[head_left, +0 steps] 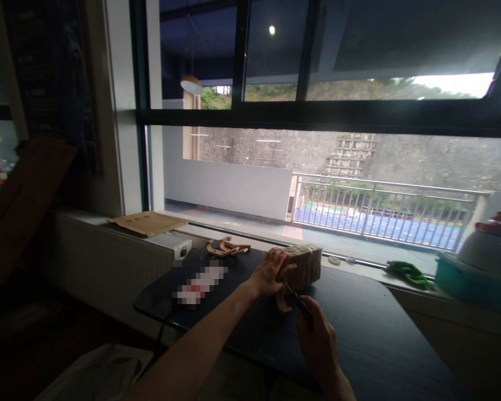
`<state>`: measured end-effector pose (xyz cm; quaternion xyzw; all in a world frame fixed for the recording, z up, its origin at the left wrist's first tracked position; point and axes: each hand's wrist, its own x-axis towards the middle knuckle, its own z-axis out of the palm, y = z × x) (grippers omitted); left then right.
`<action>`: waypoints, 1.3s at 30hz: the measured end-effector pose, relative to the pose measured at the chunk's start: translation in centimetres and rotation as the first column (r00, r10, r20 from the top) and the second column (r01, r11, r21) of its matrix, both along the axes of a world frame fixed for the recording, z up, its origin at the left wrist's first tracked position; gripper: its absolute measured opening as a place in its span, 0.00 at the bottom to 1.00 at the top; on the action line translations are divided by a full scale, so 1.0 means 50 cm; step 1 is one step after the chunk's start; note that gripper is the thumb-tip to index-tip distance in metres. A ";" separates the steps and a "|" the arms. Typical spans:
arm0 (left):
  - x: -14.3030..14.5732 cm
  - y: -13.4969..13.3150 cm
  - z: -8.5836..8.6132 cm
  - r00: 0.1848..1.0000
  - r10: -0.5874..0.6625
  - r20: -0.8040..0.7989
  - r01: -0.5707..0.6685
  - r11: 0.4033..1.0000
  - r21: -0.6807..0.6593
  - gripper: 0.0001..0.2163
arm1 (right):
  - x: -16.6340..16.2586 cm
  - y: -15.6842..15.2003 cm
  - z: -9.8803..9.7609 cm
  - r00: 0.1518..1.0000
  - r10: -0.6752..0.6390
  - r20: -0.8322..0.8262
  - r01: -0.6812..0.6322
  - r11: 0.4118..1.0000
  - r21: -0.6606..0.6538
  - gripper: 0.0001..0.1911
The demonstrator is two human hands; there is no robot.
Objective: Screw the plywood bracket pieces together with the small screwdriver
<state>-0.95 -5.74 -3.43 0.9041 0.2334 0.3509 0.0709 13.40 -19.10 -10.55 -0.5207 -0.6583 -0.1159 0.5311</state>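
Observation:
My left hand point(269, 273) is closed on a curved wooden piece point(283, 303), pressing it against the side of a block wrapped in clear film or tape point(311, 264). The lower end of the wooden piece sticks out below my fingers, and its middle is partly hidden by them. In my right hand point(319, 337) is a slim black-handled tool point(304, 307), its thin tip meeting the wooden piece close to my left fingers. Whether that tip is a blade or a shaft, I cannot tell. More curved wooden pieces point(225, 247) lie at the table's far left.
The dark table point(371, 328) stands against a window sill. A blurred-out flat item point(200, 285) lies on its left side. Along the sill are a brown paper envelope point(150, 221), a tape roll point(334, 260), a green cloth point(409, 274) and a teal container point(455, 278).

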 end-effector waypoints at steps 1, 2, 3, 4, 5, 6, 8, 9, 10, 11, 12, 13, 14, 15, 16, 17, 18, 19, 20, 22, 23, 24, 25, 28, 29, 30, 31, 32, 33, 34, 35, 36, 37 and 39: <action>0.000 0.000 0.000 1.000 -0.003 0.004 0.003 1.000 -0.001 0.36 | 0.001 0.000 0.000 1.000 0.011 0.022 -0.011 1.000 0.019 0.12; 0.000 0.000 0.000 1.000 -0.005 0.007 0.005 1.000 -0.002 0.36 | 0.001 0.000 0.001 0.999 0.019 0.040 -0.020 0.999 0.032 0.12; 0.000 0.000 0.000 1.000 -0.009 0.009 0.009 1.000 -0.002 0.36 | 0.002 0.000 0.001 0.999 0.021 0.048 -0.023 0.999 0.040 0.12; 0.000 0.000 0.000 1.000 -0.011 0.010 0.011 1.000 -0.003 0.36 | 0.003 0.000 0.002 0.999 0.019 0.046 -0.021 0.999 0.041 0.12; 0.001 0.000 0.000 1.000 -0.013 0.010 0.013 1.000 -0.003 0.36 | 0.004 0.001 0.002 0.999 0.015 0.038 -0.016 0.999 0.038 0.11; 0.001 0.001 0.000 1.000 -0.015 0.010 0.015 1.000 -0.003 0.36 | 0.005 0.001 0.002 1.000 0.009 0.026 -0.010 0.999 0.031 0.11; 0.002 0.002 0.000 1.000 -0.017 0.010 0.017 1.000 -0.001 0.36 | 0.005 0.002 0.001 1.000 -0.009 -0.003 0.009 1.000 0.012 0.12; 0.002 0.002 0.000 1.000 -0.017 0.010 0.017 1.000 0.000 0.36 | 0.005 0.002 0.000 1.000 -0.019 -0.015 0.019 1.000 0.001 0.12; 0.002 0.002 0.000 1.000 -0.017 0.010 0.017 1.000 0.001 0.36 | 0.005 0.002 -0.001 0.999 -0.030 -0.023 0.030 1.000 -0.009 0.12; 0.002 0.003 0.000 1.000 -0.016 0.011 0.016 1.000 0.002 0.36 | 0.004 0.002 -0.001 0.999 -0.040 -0.027 0.040 0.999 -0.020 0.12; 0.002 0.003 0.000 1.000 -0.016 0.011 0.016 1.000 0.002 0.36 | 0.003 0.002 -0.001 0.998 -0.048 -0.027 0.047 0.998 -0.032 0.11; 0.002 0.002 0.000 1.000 -0.015 0.011 0.015 1.000 0.001 0.36 | 0.003 0.002 -0.001 0.998 -0.054 -0.028 0.053 0.998 -0.043 0.11; 0.002 0.002 0.000 1.000 -0.014 0.012 0.014 1.000 0.000 0.36 | 0.002 0.002 -0.001 0.998 -0.055 -0.028 0.054 0.997 -0.047 0.11; 0.001 0.002 0.000 1.000 -0.013 0.012 0.013 1.000 -0.002 0.36 | 0.002 0.001 0.000 0.999 -0.046 -0.025 0.045 0.998 -0.041 0.12; 0.001 0.001 0.000 1.000 -0.012 0.012 0.012 1.000 -0.004 0.36 | 0.002 0.001 0.000 0.999 -0.029 -0.019 0.029 0.999 -0.024 0.12; 0.001 0.000 0.000 1.000 -0.012 0.013 0.012 1.000 -0.007 0.36 | 0.002 0.001 0.001 1.000 -0.010 -0.008 0.010 1.000 -0.002 0.12; 0.000 -0.001 0.001 1.000 -0.011 0.014 0.011 1.000 -0.009 0.36 | 0.002 0.001 0.002 1.000 0.006 0.004 -0.006 1.000 0.022 0.12; 0.000 -0.002 0.001 1.000 -0.011 0.015 0.011 1.000 -0.011 0.36 | 0.002 0.001 0.003 1.000 0.016 0.015 -0.016 0.999 0.039 0.12; 0.000 -0.003 0.002 1.000 -0.011 0.016 0.011 1.000 -0.014 0.36 | 0.002 0.001 0.004 1.000 0.016 0.022 -0.017 0.999 0.046 0.11; 0.000 -0.004 0.003 1.000 -0.012 0.017 0.013 1.000 -0.017 0.36 | 0.003 0.000 0.005 1.000 -0.007 0.010 0.007 1.000 0.029 0.11; 0.000 -0.004 0.003 1.000 -0.013 0.017 0.013 1.000 -0.018 0.36 | 0.003 0.000 0.005 1.000 -0.018 -0.003 0.018 1.000 0.013 0.11; 0.000 -0.003 0.003 1.000 -0.013 0.017 0.014 1.000 -0.019 0.36 | 0.003 -0.001 0.005 0.999 -0.029 -0.020 0.029 1.000 -0.001 0.11; 0.000 -0.003 0.002 1.000 -0.014 0.017 0.014 1.000 -0.020 0.36 | 0.003 -0.001 0.005 0.999 -0.036 -0.037 0.036 0.999 -0.012 0.11; 0.000 -0.001 0.001 1.000 -0.015 0.014 0.016 1.000 -0.021 0.37 | 0.002 -0.002 0.004 0.996 -0.049 -0.075 0.047 0.999 -0.028 0.12; 0.000 0.000 0.000 1.000 -0.015 0.014 0.016 1.000 -0.022 0.37 | 0.002 -0.002 0.004 0.996 -0.051 -0.080 0.048 0.998 -0.034 0.12; 0.001 0.001 0.000 1.000 -0.015 0.014 0.015 1.000 -0.024 0.37 | 0.002 -0.002 0.003 0.995 -0.050 -0.081 0.047 0.998 -0.042 0.12; 0.001 0.001 0.000 1.000 -0.013 0.014 0.014 1.000 -0.025 0.37 | 0.002 -0.002 0.003 0.996 -0.045 -0.077 0.042 0.998 -0.048 0.12; 0.001 0.001 0.000 1.000 -0.012 0.014 0.012 1.000 -0.027 0.37 | 0.002 -0.001 0.002 0.997 -0.036 -0.070 0.033 0.998 -0.049 0.12; 0.001 0.001 0.000 1.000 -0.012 0.015 0.012 1.000 -0.029 0.37 | 0.003 -0.001 0.001 0.998 -0.021 -0.058 0.019 0.999 -0.044 0.12; 0.001 0.000 0.000 1.000 -0.011 0.013 0.011 1.000 -0.029 0.37 | 0.003 0.000 0.000 0.999 -0.005 -0.044 0.004 0.999 -0.035 0.12; 0.001 -0.001 0.001 1.000 -0.011 0.011 0.011 1.000 -0.026 0.37 | 0.003 0.001 -0.001 0.999 0.007 -0.031 -0.008 1.000 -0.027 0.12; 0.001 -0.001 0.001 1.000 -0.010 0.008 0.011 1.000 -0.022 0.37 | 0.004 0.001 -0.002 1.000 0.012 -0.021 -0.013 1.000 -0.023 0.12; 0.001 -0.002 0.002 1.000 -0.010 0.006 0.010 1.000 -0.017 0.37 | 0.004 0.001 -0.002 1.000 0.010 -0.016 -0.010 1.000 -0.026 0.12; 0.001 -0.003 0.003 1.000 -0.009 0.002 0.009 1.000 -0.009 0.36 | 0.004 0.001 -0.002 1.000 -0.008 -0.023 0.007 0.999 -0.046 0.12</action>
